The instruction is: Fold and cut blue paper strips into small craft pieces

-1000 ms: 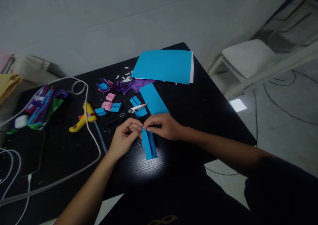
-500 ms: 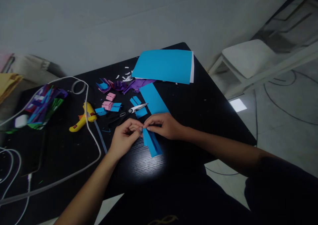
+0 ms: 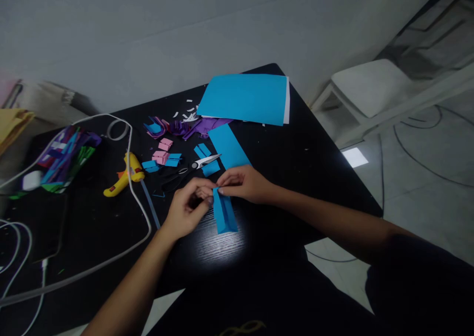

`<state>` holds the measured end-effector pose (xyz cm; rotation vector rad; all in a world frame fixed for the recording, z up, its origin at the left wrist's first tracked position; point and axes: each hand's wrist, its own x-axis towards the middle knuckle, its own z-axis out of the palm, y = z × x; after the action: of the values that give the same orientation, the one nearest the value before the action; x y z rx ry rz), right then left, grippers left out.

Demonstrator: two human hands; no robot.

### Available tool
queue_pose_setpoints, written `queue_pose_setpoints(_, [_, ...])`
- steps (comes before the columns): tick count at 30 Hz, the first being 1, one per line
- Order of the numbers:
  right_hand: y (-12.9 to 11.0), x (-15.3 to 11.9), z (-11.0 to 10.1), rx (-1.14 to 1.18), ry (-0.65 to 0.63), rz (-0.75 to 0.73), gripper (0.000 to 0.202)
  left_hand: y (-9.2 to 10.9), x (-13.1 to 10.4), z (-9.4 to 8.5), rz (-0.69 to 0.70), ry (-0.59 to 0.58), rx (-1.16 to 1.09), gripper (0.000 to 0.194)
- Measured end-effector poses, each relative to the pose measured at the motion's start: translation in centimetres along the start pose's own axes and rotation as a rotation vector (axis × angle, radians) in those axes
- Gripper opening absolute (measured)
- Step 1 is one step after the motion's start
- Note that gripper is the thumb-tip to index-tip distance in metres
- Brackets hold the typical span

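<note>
A folded blue paper strip [image 3: 224, 213] hangs down from my fingertips above the front of the black table. My right hand [image 3: 246, 184] pinches its upper end between thumb and fingers. At the strip's upper left edge, my left hand [image 3: 190, 205] has its thumb and curled fingers closed on the paper. Just beyond my hands lie scissors [image 3: 205, 161] with their blades partly apart, resting over a small folded blue piece [image 3: 202, 151]. A longer blue paper strip [image 3: 230, 146] lies flat behind my right hand, its near end hidden by the fingers.
A yellow glue gun [image 3: 124, 175] lies left, with a white cable [image 3: 142, 212] across it. Folded pink pieces [image 3: 160, 157], purple paper [image 3: 207, 126] and white scraps [image 3: 189, 115] lie toward the back. Blue sheets [image 3: 244, 98] rest at the far edge. A white stool [image 3: 370, 86] stands right.
The folded blue strip has turned, so its lower end has swung slightly left and its folded side faces me more. My left fingers have shifted a little on its edge.
</note>
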<state>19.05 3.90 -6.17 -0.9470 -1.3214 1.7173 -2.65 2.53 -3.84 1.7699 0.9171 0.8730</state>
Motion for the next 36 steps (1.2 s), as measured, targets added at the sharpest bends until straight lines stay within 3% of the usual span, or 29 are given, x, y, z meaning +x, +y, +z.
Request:
queue_pose_setpoints(4, [0.16,0.15,-0.16,0.045,-0.019,0.013,0.018,0.14,-0.36,-0.21,0.159,-0.073,0.234,0.035])
queue_pose_setpoints(10, [0.43,0.15,-0.15,0.053,-0.032,0.014,0.017,0.2,-0.32,0.05,0.209,-0.039,0.34,0.031])
queue_pose_setpoints(16, [0.4,0.22,-0.3,0.043,-0.074,0.014,0.016,0.1,-0.23,0.1,0.196,0.007,0.339,0.02])
queue_pose_setpoints(26, [0.01,0.17,-0.63,0.037,-0.131,0.044,0.022,-0.32,-0.28,-0.11,0.167,0.013,0.304,0.021])
queue_pose_setpoints(36, [-0.02,0.1,-0.35,0.055,-0.103,-0.02,0.02,-0.31,-0.34,-0.12,0.136,0.027,0.283,0.016])
